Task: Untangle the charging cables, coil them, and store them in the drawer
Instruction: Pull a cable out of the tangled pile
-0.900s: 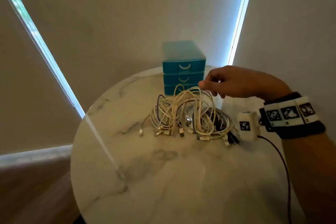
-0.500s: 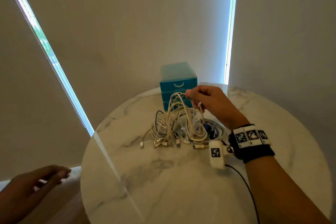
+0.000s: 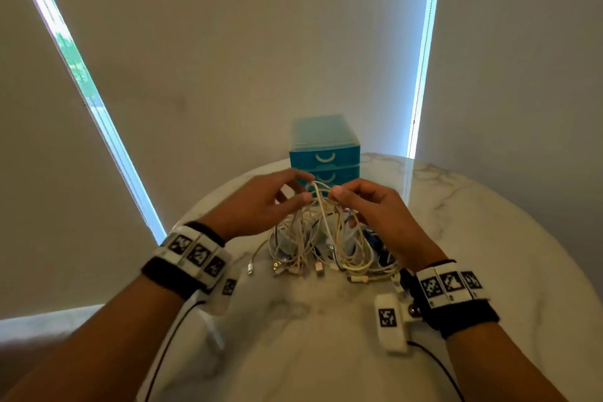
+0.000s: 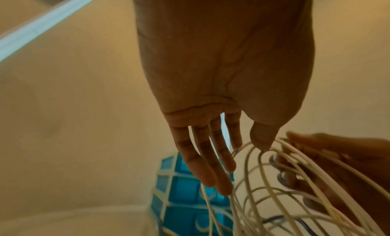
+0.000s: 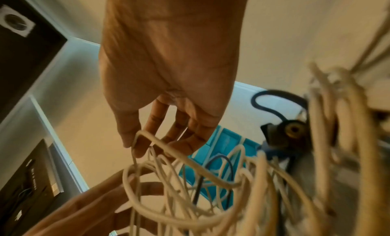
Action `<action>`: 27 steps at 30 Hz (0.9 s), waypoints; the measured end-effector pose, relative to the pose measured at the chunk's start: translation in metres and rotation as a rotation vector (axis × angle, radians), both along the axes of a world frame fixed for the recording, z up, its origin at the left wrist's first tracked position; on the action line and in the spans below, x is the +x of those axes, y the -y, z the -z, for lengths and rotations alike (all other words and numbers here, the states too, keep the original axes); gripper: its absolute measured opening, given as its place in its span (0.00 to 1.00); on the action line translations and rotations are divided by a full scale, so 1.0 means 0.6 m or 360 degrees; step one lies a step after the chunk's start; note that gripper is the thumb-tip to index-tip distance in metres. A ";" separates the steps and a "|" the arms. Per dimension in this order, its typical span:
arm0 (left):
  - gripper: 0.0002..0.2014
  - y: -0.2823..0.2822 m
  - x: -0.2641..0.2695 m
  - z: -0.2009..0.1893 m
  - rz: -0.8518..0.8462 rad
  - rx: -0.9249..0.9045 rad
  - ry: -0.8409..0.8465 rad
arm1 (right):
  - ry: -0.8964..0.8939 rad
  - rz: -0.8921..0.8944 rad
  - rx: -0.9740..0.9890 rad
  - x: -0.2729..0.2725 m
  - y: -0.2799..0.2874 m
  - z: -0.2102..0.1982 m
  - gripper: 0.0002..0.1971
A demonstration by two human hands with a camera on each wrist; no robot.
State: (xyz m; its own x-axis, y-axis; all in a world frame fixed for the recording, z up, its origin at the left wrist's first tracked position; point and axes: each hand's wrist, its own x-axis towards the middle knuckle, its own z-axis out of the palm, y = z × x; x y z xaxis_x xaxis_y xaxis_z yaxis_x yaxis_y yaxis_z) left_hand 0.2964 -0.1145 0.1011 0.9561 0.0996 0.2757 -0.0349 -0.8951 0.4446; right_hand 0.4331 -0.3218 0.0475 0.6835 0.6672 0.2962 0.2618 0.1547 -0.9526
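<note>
Head view: both hands point(image 3: 261, 202) point(image 3: 378, 212) grip pinching cables point(image 3: 321, 232) over marble table point(image 3: 489, 238), blinds point(image 3: 228, 42) behind.

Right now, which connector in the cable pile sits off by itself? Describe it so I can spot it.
On the round marble table, in front of the teal drawer unit, lies the tangled cable pile. At its left edge, one white connector trails out on a single thin lead, apart from the clustered plugs.
</note>
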 end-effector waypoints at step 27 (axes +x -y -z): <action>0.15 0.006 0.107 0.070 0.0254 -0.1176 0.0662 | 0.0139 0.0371 -0.0103 -0.012 0.002 -0.014 0.18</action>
